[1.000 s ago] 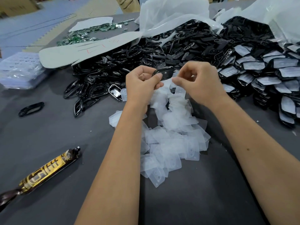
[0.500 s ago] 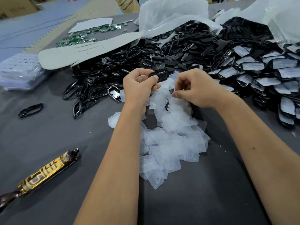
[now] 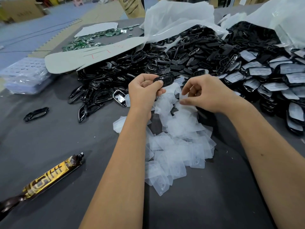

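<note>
My left hand (image 3: 143,93) grips a glossy black key-fob shell (image 3: 164,79) between thumb and fingers, just above a heap of translucent white rubber pads (image 3: 178,146) on the grey table. My right hand (image 3: 208,95) hovers a short way right of the shell, over the top of that heap. Its fingers are curled, and thumb and forefinger pinch the edge of one translucent pad (image 3: 183,97). The rest of that pad blends into the pile below.
Behind the hands lies a big pile of black frames and shells (image 3: 132,70) under white plastic bags (image 3: 178,19). Shells with white inserts (image 3: 280,83) fill the right. A gold-patterned tube (image 3: 49,177) lies front left, a single black frame (image 3: 36,114) at the left, and green circuit boards (image 3: 85,42) far back.
My right hand has left the shell and dropped to the pad heap. My left hand has come slightly lower and nearer, still holding the shell.
</note>
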Demonstrator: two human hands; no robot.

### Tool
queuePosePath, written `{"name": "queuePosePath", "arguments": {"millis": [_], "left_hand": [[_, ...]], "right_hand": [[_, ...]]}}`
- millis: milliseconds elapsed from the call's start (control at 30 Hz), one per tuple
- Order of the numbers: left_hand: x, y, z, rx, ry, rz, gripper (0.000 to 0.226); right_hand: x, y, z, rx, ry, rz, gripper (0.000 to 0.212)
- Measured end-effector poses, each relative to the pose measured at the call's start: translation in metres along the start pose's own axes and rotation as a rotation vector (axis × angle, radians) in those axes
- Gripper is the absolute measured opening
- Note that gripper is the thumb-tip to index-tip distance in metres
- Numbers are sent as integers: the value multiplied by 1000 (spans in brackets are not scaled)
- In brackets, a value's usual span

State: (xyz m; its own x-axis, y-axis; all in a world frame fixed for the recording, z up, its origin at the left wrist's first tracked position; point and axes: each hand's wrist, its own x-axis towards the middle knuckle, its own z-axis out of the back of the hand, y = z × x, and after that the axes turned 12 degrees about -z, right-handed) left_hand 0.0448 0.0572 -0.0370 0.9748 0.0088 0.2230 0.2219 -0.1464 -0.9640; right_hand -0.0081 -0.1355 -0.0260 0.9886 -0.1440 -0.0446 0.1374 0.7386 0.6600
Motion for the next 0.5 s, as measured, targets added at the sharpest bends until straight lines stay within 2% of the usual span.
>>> {"name": "queuePosePath", "arguments": {"millis": [133, 267, 400, 500], "left_hand": [[0, -1, -1, 0, -1, 2, 16], [1, 0, -1, -8, -12, 4, 16], [1, 1, 0, -29, -32, 12, 16], [1, -1, -2, -57, -55, -7, 16]], "right_hand": [[0, 0, 5, -4, 91, -19, 13], [2, 1, 1, 59, 13, 23, 8], [1, 11, -5, 208, 7, 59, 12], [0, 16, -13, 206, -10, 87, 9]]}}
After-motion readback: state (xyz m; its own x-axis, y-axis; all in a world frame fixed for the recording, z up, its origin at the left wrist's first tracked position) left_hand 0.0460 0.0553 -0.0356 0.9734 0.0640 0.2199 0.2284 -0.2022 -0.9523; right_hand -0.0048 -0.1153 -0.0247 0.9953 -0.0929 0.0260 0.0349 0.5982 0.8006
